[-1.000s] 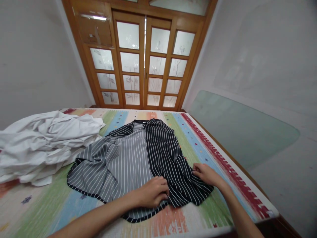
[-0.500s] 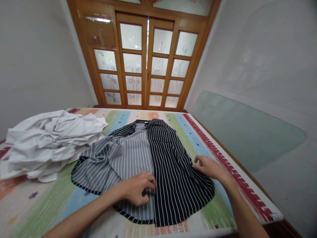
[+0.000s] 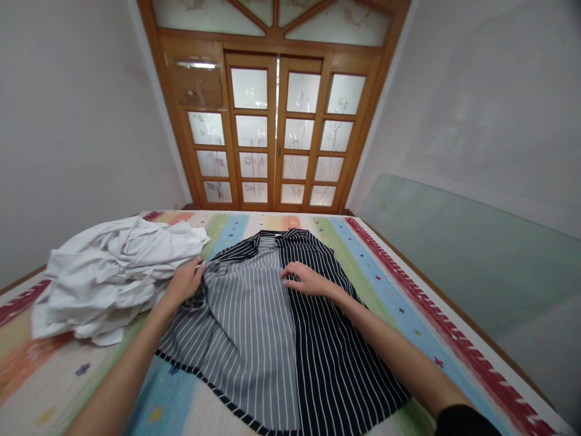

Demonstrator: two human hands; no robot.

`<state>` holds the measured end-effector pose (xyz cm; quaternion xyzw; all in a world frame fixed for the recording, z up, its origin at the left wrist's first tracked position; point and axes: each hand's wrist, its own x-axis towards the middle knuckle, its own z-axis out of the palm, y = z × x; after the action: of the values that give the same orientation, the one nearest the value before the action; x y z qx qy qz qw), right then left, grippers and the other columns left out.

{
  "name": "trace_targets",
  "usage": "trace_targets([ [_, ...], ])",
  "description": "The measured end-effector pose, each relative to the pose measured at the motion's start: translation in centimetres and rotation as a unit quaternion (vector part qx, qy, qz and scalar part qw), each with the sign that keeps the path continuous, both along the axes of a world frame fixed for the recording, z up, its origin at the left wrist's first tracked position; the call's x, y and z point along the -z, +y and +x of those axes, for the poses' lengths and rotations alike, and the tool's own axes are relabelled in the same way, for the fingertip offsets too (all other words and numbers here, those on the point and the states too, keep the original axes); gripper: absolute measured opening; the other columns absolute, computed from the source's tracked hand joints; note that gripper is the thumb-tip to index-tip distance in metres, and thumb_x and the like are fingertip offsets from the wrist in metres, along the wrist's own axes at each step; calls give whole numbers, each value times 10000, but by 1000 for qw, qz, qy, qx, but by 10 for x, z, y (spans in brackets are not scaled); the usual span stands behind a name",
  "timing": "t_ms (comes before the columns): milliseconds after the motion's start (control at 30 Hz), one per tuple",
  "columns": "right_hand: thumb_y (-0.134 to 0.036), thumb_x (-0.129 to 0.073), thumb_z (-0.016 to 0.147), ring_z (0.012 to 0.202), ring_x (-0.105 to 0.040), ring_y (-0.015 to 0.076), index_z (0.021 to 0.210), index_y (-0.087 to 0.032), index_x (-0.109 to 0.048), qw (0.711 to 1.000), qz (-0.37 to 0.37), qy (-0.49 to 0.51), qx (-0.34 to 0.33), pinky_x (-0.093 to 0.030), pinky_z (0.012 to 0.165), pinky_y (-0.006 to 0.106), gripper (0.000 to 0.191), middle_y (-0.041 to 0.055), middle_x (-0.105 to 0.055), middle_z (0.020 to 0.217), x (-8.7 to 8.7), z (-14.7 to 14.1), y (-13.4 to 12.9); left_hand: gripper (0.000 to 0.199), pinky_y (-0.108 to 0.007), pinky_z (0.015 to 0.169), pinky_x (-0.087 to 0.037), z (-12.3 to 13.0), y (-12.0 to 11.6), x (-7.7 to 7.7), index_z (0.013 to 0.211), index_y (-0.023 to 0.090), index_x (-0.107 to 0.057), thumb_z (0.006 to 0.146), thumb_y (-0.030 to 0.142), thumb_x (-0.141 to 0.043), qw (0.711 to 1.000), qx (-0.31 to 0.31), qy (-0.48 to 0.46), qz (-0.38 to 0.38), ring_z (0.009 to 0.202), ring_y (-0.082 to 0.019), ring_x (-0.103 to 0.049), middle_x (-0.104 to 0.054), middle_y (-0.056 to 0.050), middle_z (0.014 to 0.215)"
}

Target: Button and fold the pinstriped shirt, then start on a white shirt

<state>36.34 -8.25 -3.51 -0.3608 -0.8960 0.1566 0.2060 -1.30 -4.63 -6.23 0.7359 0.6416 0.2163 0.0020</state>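
Note:
A black-and-white striped shirt (image 3: 333,339) lies spread face up, its collar at the far end. Its front is parted, and the grey inner side (image 3: 254,315) shows on the left half. My left hand (image 3: 187,280) is closed on the shirt's left edge, near the bunched sleeve, beside the white cloth. My right hand (image 3: 305,278) rests over the upper front, thumb and fingers curled together at the edge of the black front panel. The forearm crosses over the shirt's right side.
A crumpled heap of white cloth (image 3: 118,266) lies to the left. Everything rests on a colourful striped bed cover (image 3: 385,266). Wooden doors with glass panes (image 3: 276,133) stand beyond the far edge, and grey walls rise on both sides.
My left hand has moved from the front placket up and left to the shirt's left edge. The right hand has gone from the right side seam up and left onto the front.

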Motion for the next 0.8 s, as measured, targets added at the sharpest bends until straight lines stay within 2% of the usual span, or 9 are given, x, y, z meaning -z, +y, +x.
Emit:
trace_targets([
  [67,-246,-563,900,1070,-574,213,1073,-143,-637,1000,12,2,0,-408,963,355,215,102,-663,1099,6,-23,26,424,-398,995,-438,-19,-3,10,1170,148,-567,878,366,-351,999,-2,-5,-37,1115,-271,-601,-656,-133,1194],
  [167,-293,-536,924,1198,-535,243,1223,-159,-600,999,24,-8,35,-346,1046,408,334,128,-624,1252,20,-60,67,554,-417,1030,-406,-32,-14,19,1269,79,-512,819,397,-449,996,-23,32,-74,1202,-302,-544,-584,-180,1300],
  [300,-376,-467,956,1344,-403,288,1381,-218,-500,987,-6,-56,149,-283,1087,467,455,130,-492,1426,43,-99,109,621,-490,1011,-403,-31,-26,19,1314,89,-500,778,402,-517,991,-46,93,-90,1239,-353,-493,-548,-190,1328],
  [400,-409,-462,948,1376,-348,326,1392,-240,-499,974,-36,-75,209,-272,1092,490,476,105,-415,1491,54,-113,128,601,-497,989,-410,-31,-27,21,1267,95,-551,767,428,-536,989,-61,112,-80,1185,-375,-519,-583,-189,1270],
  [500,-347,-431,953,1383,-338,304,1413,-177,-472,971,-26,-62,228,-267,1109,441,492,93,-389,1508,56,-111,139,590,-462,1008,-400,-38,-25,26,1207,105,-590,743,468,-558,993,-47,66,-81,1168,-359,-535,-618,-175,1222],
  [600,-302,-350,973,1351,-383,254,1445,-146,-419,965,-4,-38,260,-282,1102,369,502,82,-422,1490,50,-96,151,607,-427,999,-416,-48,-26,29,1165,119,-601,704,513,-574,995,-20,-22,-96,1140,-336,-567,-639,-163,1190],
  [800,-324,-222,1004,1226,-503,249,1353,-177,-544,951,-2,-21,309,-324,1056,377,497,75,-586,1343,41,-53,175,479,-387,863,-485,-53,-32,15,872,167,-654,604,560,-601,985,9,-123,-122,944,-317,-629,-688,-108,965],
])
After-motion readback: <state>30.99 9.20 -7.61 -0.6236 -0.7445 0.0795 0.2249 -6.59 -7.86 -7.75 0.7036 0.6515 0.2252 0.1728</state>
